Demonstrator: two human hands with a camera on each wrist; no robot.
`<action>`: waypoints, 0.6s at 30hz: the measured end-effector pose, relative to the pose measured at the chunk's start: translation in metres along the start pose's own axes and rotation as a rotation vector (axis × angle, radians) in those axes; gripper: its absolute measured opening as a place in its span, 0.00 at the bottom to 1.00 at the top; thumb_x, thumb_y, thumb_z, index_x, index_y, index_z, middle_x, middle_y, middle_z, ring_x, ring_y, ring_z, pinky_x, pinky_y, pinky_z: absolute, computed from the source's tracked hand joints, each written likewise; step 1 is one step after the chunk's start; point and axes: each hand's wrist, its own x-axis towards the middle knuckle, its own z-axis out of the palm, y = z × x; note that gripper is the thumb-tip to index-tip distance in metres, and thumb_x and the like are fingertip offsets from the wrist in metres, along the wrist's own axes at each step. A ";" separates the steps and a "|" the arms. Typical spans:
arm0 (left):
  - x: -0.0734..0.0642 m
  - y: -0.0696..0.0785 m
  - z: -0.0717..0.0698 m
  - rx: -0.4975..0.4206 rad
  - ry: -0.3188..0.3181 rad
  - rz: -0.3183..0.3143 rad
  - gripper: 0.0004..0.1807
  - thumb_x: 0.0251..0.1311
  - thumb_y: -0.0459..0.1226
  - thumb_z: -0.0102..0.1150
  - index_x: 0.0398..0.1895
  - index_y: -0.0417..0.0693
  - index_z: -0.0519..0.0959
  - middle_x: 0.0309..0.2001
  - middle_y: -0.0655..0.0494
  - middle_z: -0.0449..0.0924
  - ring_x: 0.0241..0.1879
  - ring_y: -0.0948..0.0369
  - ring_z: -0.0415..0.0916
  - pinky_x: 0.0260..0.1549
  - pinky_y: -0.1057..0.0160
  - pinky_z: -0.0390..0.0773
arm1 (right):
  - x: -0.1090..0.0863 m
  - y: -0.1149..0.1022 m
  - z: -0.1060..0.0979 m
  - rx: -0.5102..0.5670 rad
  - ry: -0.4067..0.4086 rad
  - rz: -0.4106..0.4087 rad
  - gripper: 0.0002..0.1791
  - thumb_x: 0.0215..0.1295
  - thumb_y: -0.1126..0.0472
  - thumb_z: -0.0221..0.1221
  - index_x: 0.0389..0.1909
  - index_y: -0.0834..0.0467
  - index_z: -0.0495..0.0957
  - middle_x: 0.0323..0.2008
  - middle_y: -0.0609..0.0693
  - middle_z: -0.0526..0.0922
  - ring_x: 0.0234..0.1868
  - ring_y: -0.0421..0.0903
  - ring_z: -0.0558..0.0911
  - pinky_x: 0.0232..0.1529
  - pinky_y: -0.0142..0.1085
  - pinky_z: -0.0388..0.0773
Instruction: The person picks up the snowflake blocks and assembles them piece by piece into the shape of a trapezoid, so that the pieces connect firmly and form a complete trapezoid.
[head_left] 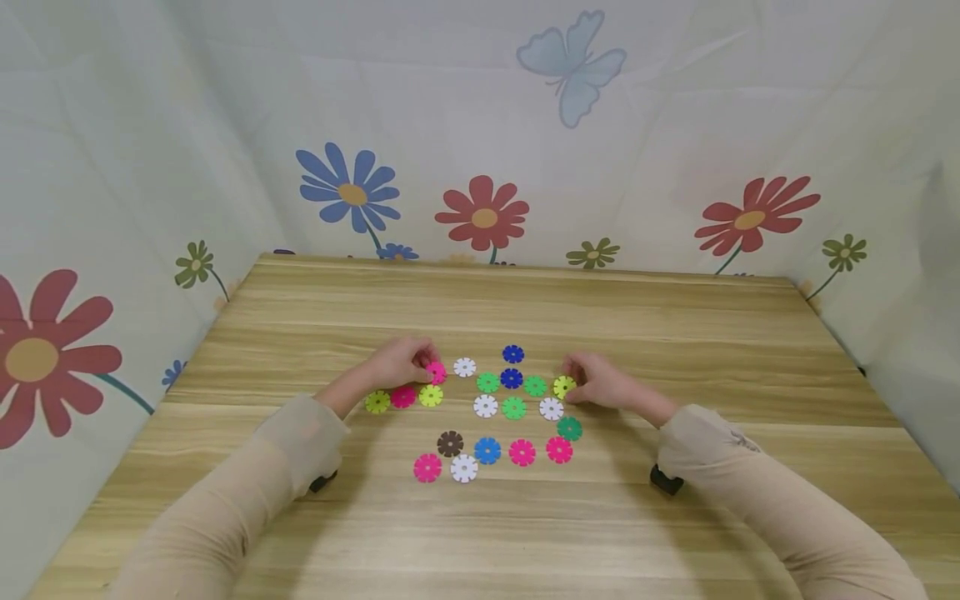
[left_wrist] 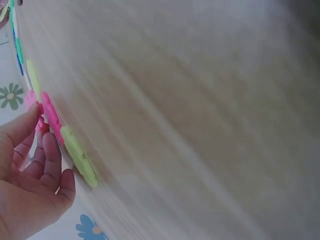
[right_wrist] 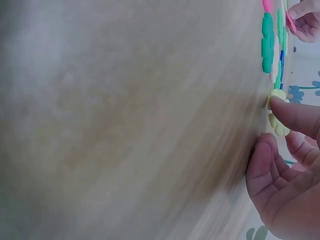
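Head view: left hand (head_left: 401, 365) pinches a pink disc (head_left: 436, 372), just left of a white disc (head_left: 465, 367) and just beyond a yellow disc (head_left: 431, 396). Right hand (head_left: 603, 382) grips a lime disc (head_left: 564, 387), right of a green disc (head_left: 535, 386). Both held discs sit at the far part of the layout, on opposite sides. Two dark blue discs, the nearer one (head_left: 512, 378) between green ones, mark the middle. Nearer the person: a brown disc (head_left: 450, 443), a mid-blue disc (head_left: 487, 451), more pink and white. All on a wood-grain tabletop (head_left: 487, 542); flowered cloth (head_left: 645, 167) hangs behind. Beige sleeves (head_left: 247, 492) on both arms.

Left wrist view: thumb and fingers clamp the pink disc; another pink and a yellow-green one lie flat just beside it.

Right wrist view: thumb on the lime disc, fingers behind, disc tilted. Dark green disc lies near it; left hand shows at top right.
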 end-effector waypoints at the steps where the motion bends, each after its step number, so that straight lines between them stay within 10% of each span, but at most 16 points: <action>1: 0.000 0.001 0.000 -0.002 0.002 0.001 0.10 0.49 0.32 0.61 0.36 0.44 0.75 0.33 0.51 0.78 0.35 0.59 0.73 0.38 0.63 0.75 | 0.000 0.001 0.000 0.003 0.005 -0.002 0.13 0.47 0.69 0.63 0.32 0.63 0.68 0.26 0.51 0.70 0.29 0.43 0.67 0.29 0.32 0.67; 18: -0.009 0.029 -0.001 -0.191 0.057 0.024 0.05 0.54 0.33 0.57 0.34 0.45 0.75 0.33 0.52 0.76 0.35 0.59 0.74 0.33 0.67 0.76 | -0.003 -0.015 -0.009 0.350 0.030 0.048 0.09 0.58 0.71 0.51 0.40 0.68 0.68 0.28 0.54 0.71 0.26 0.45 0.74 0.26 0.34 0.77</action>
